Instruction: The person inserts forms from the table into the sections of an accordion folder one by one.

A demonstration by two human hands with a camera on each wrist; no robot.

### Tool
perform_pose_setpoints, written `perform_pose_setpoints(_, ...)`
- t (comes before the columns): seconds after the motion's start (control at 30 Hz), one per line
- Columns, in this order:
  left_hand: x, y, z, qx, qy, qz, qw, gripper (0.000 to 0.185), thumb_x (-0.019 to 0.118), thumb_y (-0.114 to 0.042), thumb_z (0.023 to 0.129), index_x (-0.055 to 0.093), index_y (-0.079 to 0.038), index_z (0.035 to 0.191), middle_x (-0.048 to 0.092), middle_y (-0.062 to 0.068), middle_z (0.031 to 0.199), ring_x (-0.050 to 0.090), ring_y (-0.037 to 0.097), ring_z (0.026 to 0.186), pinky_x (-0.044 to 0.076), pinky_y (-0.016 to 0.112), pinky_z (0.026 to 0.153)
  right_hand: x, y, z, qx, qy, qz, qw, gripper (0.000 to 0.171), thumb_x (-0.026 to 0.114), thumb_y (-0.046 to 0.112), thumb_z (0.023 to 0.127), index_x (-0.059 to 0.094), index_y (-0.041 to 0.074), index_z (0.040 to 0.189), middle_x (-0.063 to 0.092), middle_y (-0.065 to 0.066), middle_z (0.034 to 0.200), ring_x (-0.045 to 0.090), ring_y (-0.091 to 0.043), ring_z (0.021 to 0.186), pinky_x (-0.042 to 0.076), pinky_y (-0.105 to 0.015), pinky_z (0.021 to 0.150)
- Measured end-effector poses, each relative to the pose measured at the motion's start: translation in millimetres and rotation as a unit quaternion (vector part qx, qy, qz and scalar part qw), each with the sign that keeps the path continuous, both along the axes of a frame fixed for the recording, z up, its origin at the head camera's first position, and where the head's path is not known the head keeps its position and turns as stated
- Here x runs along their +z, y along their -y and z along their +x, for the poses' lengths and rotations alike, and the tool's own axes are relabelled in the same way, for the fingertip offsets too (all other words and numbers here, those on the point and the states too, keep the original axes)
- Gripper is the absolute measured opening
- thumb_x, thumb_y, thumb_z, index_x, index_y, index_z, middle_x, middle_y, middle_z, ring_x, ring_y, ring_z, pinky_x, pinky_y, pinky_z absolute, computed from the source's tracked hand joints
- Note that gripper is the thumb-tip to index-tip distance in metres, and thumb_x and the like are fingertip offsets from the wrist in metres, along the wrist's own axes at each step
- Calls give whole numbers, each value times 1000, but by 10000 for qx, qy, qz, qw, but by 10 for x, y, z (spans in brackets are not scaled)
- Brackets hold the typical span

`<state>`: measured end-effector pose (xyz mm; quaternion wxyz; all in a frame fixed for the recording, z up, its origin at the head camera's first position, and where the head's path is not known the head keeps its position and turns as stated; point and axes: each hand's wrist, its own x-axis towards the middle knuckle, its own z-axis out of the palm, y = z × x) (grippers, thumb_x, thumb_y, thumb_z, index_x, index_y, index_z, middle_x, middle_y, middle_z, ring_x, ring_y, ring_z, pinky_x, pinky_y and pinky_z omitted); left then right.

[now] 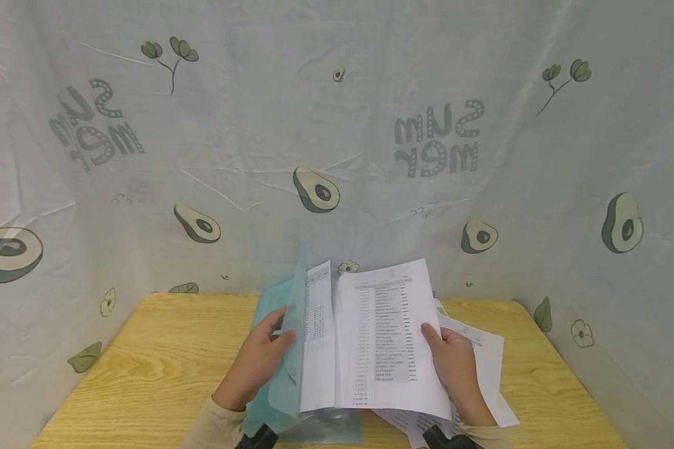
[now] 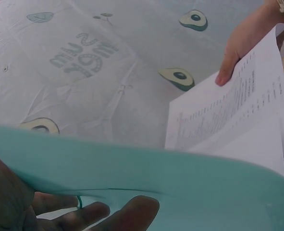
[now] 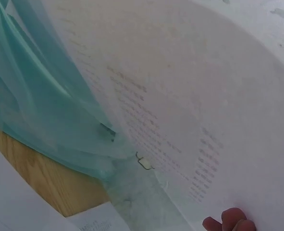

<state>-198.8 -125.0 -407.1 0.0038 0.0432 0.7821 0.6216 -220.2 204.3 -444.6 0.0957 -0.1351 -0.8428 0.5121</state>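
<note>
My left hand grips the raised flap of a translucent teal document folder, thumb in front and fingers on its outer side. In the left wrist view the folder stretches across the foreground. Printed white sheets stand partly inside it, one narrow sheet against the flap. My right hand pinches the right edge of a printed sheet, thumb on its face. Its text shows faintly through the back of the paper in the right wrist view, where fingertips touch the lower part.
More printed papers lie loosely overlapped on the wooden table, beneath and right of my right hand. A pale curtain with avocado prints hangs round the back and sides.
</note>
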Motion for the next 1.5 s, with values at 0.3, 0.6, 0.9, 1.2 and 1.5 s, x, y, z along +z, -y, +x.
perform_pose_setpoints(0.3,11,0,1,30,-28,-32,10000,51,55,-12,105,45,-7,155,57,16,141,62,30,114,56,45,86,-40,171,0,311,-202,-242,9990,43,59,36,106,70,-3,119,75,-9,82,72,-20,62,56,-30,51)
perform_pose_setpoints(0.6,32,-1,17,27,-40,-14,10000,52,55,-12,105,43,-6,155,56,17,143,63,30,114,55,45,87,-58,253,-6,464,-170,-247,9985,45,58,38,106,71,-3,118,75,-7,79,71,-19,61,55,-29,50)
perform_pose_setpoints(0.9,23,-2,28,13,-94,-8,10000,54,56,-12,105,41,-2,156,56,19,142,63,30,115,56,48,87,-138,287,-23,689,65,-381,9969,41,60,36,105,71,-2,117,74,-5,78,72,-21,62,57,-32,52)
perform_pose_setpoints(1.2,39,-18,33,-22,-44,-30,10000,53,56,-11,105,43,-5,156,56,18,141,63,30,113,55,47,88,-74,211,-14,969,247,-664,9928,36,54,14,101,57,1,134,75,-9,89,72,-24,68,56,-36,55)
perform_pose_setpoints(1.5,39,-26,45,0,-21,-35,10000,54,56,-11,105,41,-2,156,55,20,142,61,32,117,56,48,88,-30,111,-10,823,337,-749,9932,29,56,16,101,60,-1,124,73,-7,93,65,-18,71,50,-30,58)
